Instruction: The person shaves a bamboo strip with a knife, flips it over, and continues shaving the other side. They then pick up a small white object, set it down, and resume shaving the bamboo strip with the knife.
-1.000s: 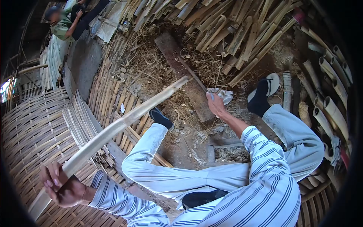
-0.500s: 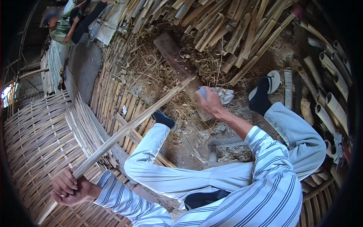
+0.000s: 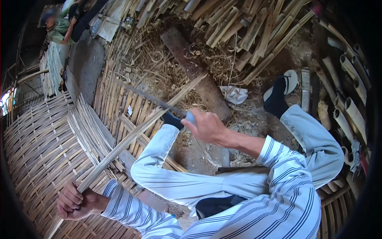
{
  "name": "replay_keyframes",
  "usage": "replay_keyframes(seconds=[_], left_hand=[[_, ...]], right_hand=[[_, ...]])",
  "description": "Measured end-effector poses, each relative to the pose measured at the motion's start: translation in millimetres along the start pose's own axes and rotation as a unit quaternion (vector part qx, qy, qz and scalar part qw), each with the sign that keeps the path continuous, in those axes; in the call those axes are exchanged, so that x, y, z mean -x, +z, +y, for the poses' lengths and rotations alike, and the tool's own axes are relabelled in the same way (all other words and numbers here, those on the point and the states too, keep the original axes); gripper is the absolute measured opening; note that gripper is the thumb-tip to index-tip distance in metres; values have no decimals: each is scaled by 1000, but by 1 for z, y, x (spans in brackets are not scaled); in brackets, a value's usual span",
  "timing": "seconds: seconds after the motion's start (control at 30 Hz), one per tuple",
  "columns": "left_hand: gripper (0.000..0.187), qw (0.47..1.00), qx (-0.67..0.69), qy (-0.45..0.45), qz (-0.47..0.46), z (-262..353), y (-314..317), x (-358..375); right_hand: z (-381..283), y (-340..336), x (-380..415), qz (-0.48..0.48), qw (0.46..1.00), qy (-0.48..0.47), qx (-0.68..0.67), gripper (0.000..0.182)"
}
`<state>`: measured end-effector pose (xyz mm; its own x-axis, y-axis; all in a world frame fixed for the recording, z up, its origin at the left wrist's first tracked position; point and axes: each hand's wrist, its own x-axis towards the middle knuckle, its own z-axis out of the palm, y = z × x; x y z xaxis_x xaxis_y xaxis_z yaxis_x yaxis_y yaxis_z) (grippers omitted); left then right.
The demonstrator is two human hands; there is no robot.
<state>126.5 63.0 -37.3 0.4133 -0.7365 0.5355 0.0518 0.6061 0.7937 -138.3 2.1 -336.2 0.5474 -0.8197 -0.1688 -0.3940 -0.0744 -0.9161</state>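
Observation:
A long split bamboo strip runs slantwise from the lower left up to the middle of the head view. My left hand is wrapped round it near its lower end. In my right hand is the blue-grey handle of a knife. Its long dark blade points up and left, crossing the strip in this view. The strip's far end overlaps a dark wooden plank on the ground, among curly shavings.
Split bamboo is piled at the top, with bamboo tubes along the right. Woven bamboo matting lies at left, bearing a bundle of thin strips. Another person sits at the upper left.
My right hand has moved left and nearer my body, bringing the knife blade into view across the strip. My left hand still grips the strip in nearly the same place.

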Motion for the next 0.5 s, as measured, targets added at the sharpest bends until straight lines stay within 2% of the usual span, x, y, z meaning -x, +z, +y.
replay_keyframes(seconds=[0.03, 0.07, 0.1, 0.2, 0.23, 0.27, 0.3, 0.37, 0.43, 0.47, 0.5], left_hand=[[41, 998, -34, 29, 35, -5, 9, 2], [41, 999, -18, 24, 25, -6, 16, 4], [41, 1000, -1, 17, 12, -5, 21, 4], [40, 1000, 4, 24, 4, -5, 36, 6], [39, 999, -11, 33, 5, -5, 38, 7], [39, 999, -23, 44, 6, -4, 42, 10], [39, 998, 33, 2, -56, -5, 48, 9], [39, 998, 19, 35, -38, -10, 53, 5], [38, 999, 9, 50, -16, -10, 51, 5], [37, 998, 33, 36, -41, -13, 51, 6], [37, 996, 52, 18, -65, -12, 51, 7]], right_hand=[[-16, -7, 3, -40, 999, -20, 5, 35], [-25, -10, 7, -82, 996, -42, 10, 35], [-19, 1, 13, 51, 985, -154, 51, 33], [35, 10, 4, 38, 997, -52, 47, 36], [61, 3, -5, 16, 995, 99, -1, 35], [79, -6, -13, -4, 968, 245, -49, 36], [78, -7, -13, 22, 979, 202, -30, 37], [78, -1, 4, 58, 991, 124, 12, 39], [13, -15, 14, -30, 994, 93, -48, 43], [-9, -25, 9, -65, 993, 69, -74, 45], [-4, -21, 11, -49, 994, 66, -67, 46]])
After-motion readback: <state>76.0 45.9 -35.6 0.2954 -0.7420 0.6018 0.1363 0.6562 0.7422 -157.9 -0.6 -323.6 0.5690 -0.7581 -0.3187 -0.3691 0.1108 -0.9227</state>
